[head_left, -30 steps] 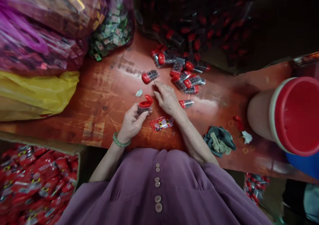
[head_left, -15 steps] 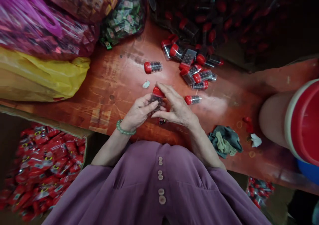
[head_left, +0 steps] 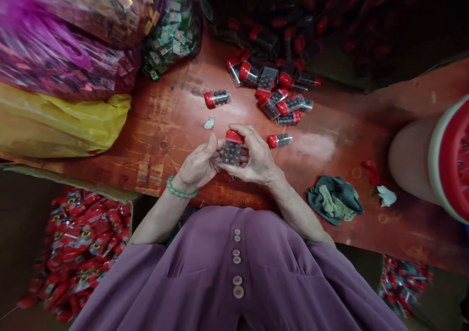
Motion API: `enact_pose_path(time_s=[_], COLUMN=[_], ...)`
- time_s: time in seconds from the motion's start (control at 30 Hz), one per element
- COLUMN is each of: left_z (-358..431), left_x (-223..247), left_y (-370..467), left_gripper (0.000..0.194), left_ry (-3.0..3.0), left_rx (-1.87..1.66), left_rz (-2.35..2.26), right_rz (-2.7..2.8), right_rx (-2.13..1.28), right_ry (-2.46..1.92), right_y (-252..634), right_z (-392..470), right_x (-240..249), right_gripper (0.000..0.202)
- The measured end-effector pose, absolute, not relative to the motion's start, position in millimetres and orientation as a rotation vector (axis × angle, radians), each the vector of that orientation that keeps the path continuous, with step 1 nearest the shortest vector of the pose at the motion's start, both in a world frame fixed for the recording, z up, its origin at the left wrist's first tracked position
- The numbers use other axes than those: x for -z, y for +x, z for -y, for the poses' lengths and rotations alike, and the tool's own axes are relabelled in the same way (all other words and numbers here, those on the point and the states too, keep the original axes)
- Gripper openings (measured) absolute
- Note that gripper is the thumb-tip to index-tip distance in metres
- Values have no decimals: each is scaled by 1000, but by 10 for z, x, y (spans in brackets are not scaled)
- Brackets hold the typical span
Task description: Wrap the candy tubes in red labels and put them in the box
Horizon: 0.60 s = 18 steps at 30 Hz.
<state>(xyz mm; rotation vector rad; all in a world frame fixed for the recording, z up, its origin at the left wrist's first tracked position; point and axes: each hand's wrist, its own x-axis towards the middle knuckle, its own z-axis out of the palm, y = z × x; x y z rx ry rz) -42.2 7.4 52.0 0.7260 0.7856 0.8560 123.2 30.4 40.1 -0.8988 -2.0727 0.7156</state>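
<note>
A small clear container [head_left: 231,153] with a red cap and dark round balls inside stands nearly upright between my hands. My right hand [head_left: 255,157] grips it, fingers at the cap and thumb near the bottom. My left hand [head_left: 202,164], with a green bead bracelet [head_left: 179,192] on its wrist, is at the container's left side. Its thumb is raised off the container, and its fingertips are partly hidden at the container's edge. Beyond my hands lies a similar red-capped container [head_left: 217,99], and another container [head_left: 279,140] is to the right.
Several red-capped containers [head_left: 289,105] are heaped at the back of the red table [head_left: 176,121]. Plastic bags [head_left: 66,123] stand at left. A cloth [head_left: 334,201] and a tub [head_left: 412,167] are at right. A carton at lower left holds red packets [head_left: 88,238].
My left thumb has lifted off the container's face. My right hand has closed round the container, which shows its front more fully. The whole view has shifted slightly.
</note>
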Motion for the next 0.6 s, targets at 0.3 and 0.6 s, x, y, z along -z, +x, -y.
enact_pose_path(time_s=[0.3,0.6], left_z=[-222,-267], left_x=[-624,-747], left_y=[-270,-62], left_gripper=[72,79], left_ry=[786,757], left_rx=[-902,-901], left_rz=[-969,-982], right_rz=[2082,2102], right_rx=[-629,-620], right_ry=[-898,-907], right_y=[1282,1355], right_z=[-302,-303], right_x=[-404,-371], right_gripper=[64,65])
